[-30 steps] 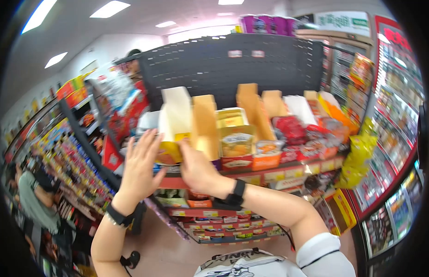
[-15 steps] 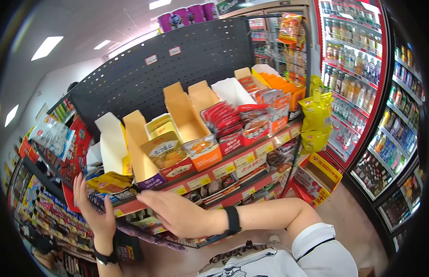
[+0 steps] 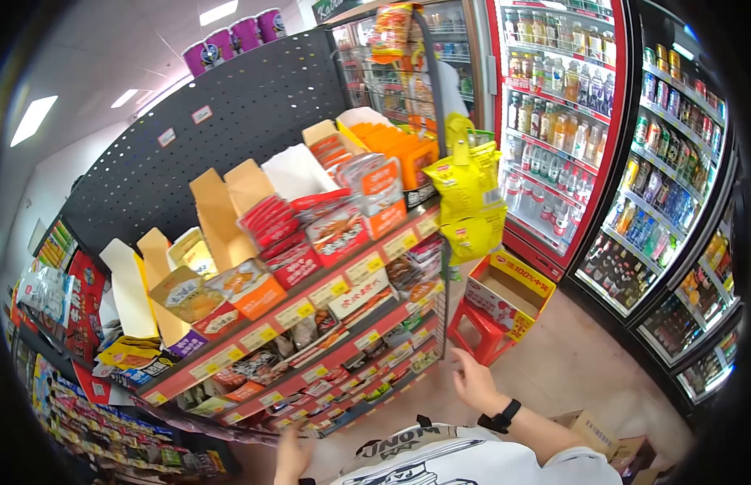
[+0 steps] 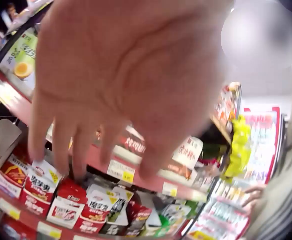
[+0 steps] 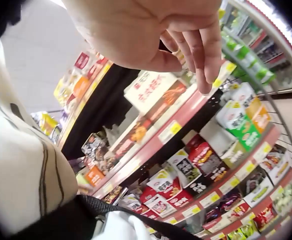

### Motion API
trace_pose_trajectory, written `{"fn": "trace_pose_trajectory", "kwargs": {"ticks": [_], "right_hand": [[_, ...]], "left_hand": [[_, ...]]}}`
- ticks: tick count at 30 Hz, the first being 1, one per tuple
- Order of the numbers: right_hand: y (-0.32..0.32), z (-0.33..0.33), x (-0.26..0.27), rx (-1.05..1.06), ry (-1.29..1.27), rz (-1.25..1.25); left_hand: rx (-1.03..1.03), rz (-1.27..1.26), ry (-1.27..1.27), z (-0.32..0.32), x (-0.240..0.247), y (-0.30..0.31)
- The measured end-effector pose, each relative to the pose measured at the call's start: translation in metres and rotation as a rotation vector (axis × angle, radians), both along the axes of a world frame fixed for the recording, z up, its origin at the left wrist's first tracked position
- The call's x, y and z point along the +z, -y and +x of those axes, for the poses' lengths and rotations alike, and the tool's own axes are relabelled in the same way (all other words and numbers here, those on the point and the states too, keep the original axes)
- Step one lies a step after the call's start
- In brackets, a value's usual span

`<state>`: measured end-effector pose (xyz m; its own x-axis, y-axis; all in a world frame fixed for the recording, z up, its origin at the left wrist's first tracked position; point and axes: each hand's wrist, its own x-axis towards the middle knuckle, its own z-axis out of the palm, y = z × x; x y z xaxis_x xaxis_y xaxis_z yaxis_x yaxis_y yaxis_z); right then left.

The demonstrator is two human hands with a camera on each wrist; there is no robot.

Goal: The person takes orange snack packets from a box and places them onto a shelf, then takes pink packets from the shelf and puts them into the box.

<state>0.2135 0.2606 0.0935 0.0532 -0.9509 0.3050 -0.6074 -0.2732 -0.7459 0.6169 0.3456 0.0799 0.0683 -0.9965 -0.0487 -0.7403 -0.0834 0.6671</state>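
Low in the head view, my left hand (image 3: 293,454) hangs in front of the shirt and holds nothing. In the left wrist view its fingers point down, loosely straight, before the lower shelves. My right hand (image 3: 476,384) is out to the right near the red stool (image 3: 478,327), also holding nothing. The right wrist view shows its fingers relaxed and slightly bent. Yellow snack packets (image 3: 129,354) lie at the left end of the top shelf, away from both hands. Beside them stand open display boxes, among them a white one (image 3: 126,283) and a brown one (image 3: 217,206).
A snack rack with red price rails (image 3: 336,288) fills the left and middle. Yellow bags (image 3: 470,194) hang from its right end. An open yellow-and-red carton (image 3: 513,295) sits on the stool. Drinks fridges (image 3: 557,121) line the right; more cartons (image 3: 590,430) stand on the floor.
Both hands have left the yellow packets at the shelf's left end and dropped towards the body, the right hand moving out to the right. The head view has turned right, towards the fridges.
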Motion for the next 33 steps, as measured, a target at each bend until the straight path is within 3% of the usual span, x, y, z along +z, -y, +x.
{"fn": "trace_pose_trajectory", "kwargs": {"ticks": [1, 2, 4, 8, 12, 17, 20, 24, 30, 33], "right_hand": [[-0.009, -0.016, -0.004, -0.101, 0.015, 0.061], [-0.017, -0.030, -0.005, -0.106, 0.012, 0.077], [-0.032, -0.058, -0.004, -0.174, 0.110, 0.171], [-0.054, -0.121, -0.015, -0.244, 0.145, 0.180], [-0.075, -0.184, -0.020, -0.332, 0.158, 0.143], [-0.093, -0.237, -0.020, -0.423, 0.196, 0.131], [-0.094, -0.257, -0.018, -0.437, 0.204, 0.148], [-0.081, -0.264, -0.028, -0.420, 0.289, 0.153], [-0.048, -0.257, -0.027, -0.335, 0.279, 0.181], [-0.027, -0.251, -0.022, -0.281, 0.228, 0.152]], "left_hand": [[-0.246, 0.223, 0.032, -0.008, -0.018, 0.002], [-0.251, 0.239, 0.028, -0.023, -0.024, 0.007], [-0.386, 0.653, 0.098, -0.066, -0.020, 0.024], [-0.344, 0.252, 0.220, -0.135, -0.001, 0.049], [-0.405, 0.258, 0.143, -0.205, 0.016, 0.058], [-0.472, 0.285, 0.123, -0.254, -0.004, 0.050], [-0.483, 0.310, 0.099, -0.262, -0.016, 0.042], [-0.398, 0.366, 0.156, -0.267, 0.009, 0.037], [-0.359, 0.218, 0.184, -0.253, -0.001, 0.040], [-0.303, 0.306, 0.163, -0.252, 0.000, 0.042]]}}
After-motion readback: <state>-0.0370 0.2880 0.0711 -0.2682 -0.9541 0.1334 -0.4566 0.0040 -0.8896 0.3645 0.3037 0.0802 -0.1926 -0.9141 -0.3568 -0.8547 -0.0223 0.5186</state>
